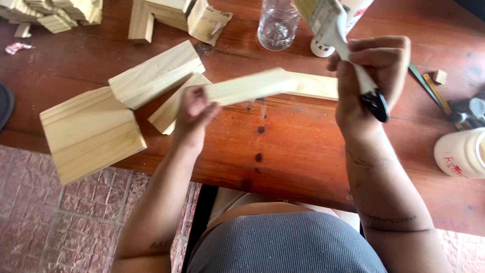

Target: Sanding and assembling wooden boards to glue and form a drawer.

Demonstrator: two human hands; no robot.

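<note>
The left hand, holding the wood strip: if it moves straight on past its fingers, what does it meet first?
Probably the angled wooden block lying just beyond the left hand, which holds the wood strip; depth is unclear.

one brush [331, 23], two white bottles [461, 152], one clear bottle [277, 23]

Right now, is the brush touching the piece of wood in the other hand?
Apart. The head view shows the brush raised in the right hand, with table showing between it and the wood strip.

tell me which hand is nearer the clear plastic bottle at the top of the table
Right. The right hand, gripping a paintbrush, is just below and right of the clear plastic bottle; the left hand is farther down-left, holding a pale wooden strip.
</note>
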